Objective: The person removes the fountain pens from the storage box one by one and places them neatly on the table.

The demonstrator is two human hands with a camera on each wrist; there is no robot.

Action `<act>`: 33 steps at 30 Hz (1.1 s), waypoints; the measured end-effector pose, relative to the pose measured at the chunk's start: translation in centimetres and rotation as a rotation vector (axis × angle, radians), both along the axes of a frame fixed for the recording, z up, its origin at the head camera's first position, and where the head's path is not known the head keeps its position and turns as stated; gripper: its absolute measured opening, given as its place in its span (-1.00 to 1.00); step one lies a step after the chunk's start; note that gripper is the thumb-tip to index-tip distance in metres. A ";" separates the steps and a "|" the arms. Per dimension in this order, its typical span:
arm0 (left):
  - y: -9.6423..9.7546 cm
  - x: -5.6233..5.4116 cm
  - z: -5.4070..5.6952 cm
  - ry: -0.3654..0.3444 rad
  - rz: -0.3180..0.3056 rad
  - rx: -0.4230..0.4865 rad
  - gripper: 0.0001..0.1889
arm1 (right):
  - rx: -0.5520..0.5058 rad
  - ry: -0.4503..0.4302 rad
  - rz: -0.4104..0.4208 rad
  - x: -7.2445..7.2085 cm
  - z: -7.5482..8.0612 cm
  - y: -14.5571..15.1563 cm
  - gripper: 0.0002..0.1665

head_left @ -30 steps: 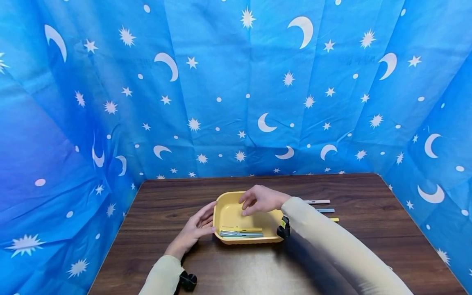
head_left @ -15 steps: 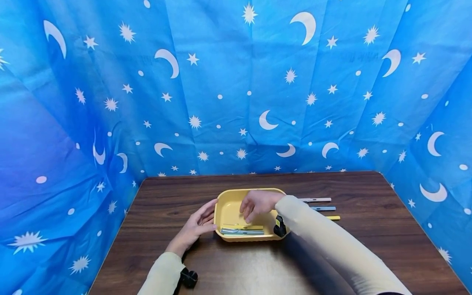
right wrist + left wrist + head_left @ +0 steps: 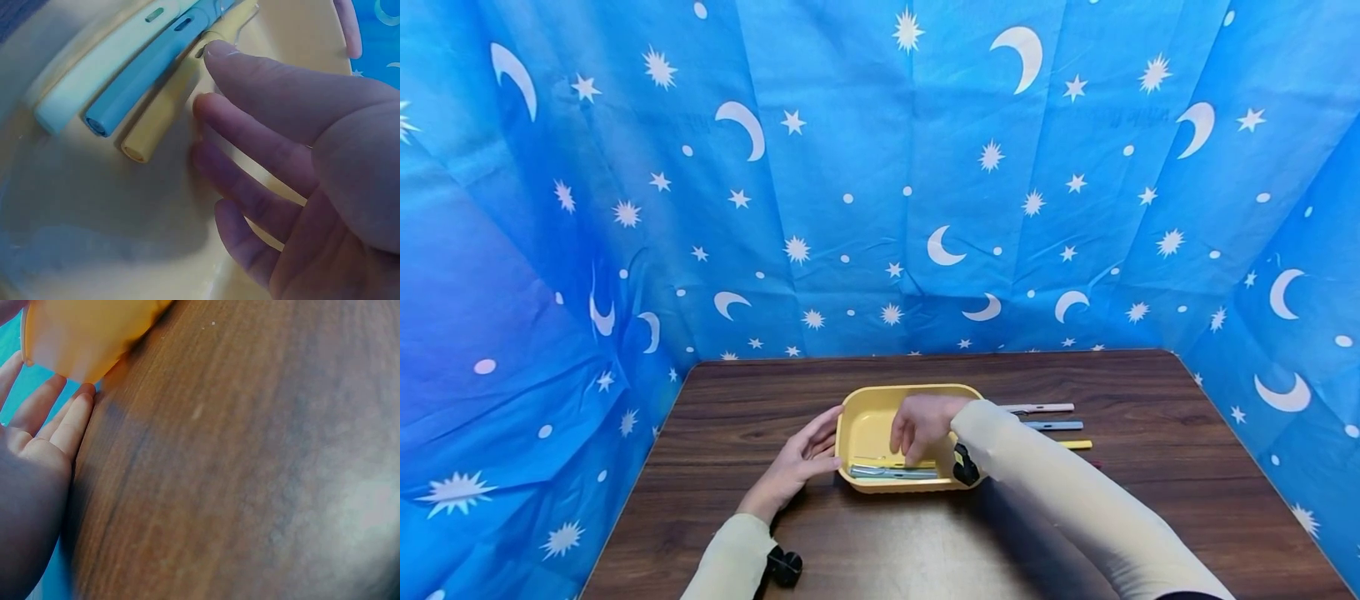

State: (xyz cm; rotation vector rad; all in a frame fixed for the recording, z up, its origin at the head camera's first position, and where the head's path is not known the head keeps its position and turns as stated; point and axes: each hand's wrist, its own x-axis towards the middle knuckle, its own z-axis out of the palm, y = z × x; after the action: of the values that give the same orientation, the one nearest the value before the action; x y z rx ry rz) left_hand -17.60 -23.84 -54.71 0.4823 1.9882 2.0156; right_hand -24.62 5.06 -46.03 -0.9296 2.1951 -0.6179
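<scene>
A yellow tray point(image 3: 867, 417) stands on the table with three pens lying side by side along its near wall: a mint pen point(image 3: 94, 81), a blue pen point(image 3: 144, 78) and a yellow pen point(image 3: 164, 109). My left hand point(image 3: 797, 460) rests against the tray's left end, fingers extended along the outside. Inside the tray, my right hand point(image 3: 922, 427) reaches down over the pens. In the right wrist view its thumb touches or nearly touches the yellow pen, and the bent fingers sit beside it. The pen still lies flat; no firm grip shows.
Right of the tray lie a whitish pen point(image 3: 1045, 408), a blue-grey pen point(image 3: 1056, 426) and another yellow pen point(image 3: 1077, 444), partly behind the right sleeve. A dark red tip point(image 3: 1097, 464) shows below them. Blue star-and-moon cloth point(image 3: 880, 208) surrounds the wooden table point(image 3: 880, 542).
My right hand has lowered into the tray and come nearer to the yellow pen, its fingers now pointing down. The left hand stays at the tray's left end.
</scene>
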 end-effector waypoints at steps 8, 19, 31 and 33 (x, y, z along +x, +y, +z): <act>0.0 0.1 0.2 0.005 -0.002 -0.003 -0.13 | 0.017 0.039 -0.003 0.3 0.0 -0.3 -0.68; 0.0 0.1 0.2 0.005 0.003 -0.013 -0.14 | 0.014 0.093 0.005 0.1 -1.2 -0.6 -0.71; 0.0 0.1 0.0 0.016 0.002 -0.017 -0.14 | 0.034 0.171 -0.001 0.1 -1.4 -0.2 -0.77; 0.0 0.1 0.0 0.018 0.001 -0.016 -0.14 | 0.036 0.189 0.007 0.1 -1.6 -0.1 -0.77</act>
State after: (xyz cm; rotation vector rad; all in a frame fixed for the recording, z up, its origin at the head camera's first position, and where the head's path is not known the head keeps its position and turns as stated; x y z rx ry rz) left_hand -17.55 -23.84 -54.72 0.4979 2.0131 2.0016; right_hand -24.57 4.96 -47.61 -1.0113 2.3601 -0.5031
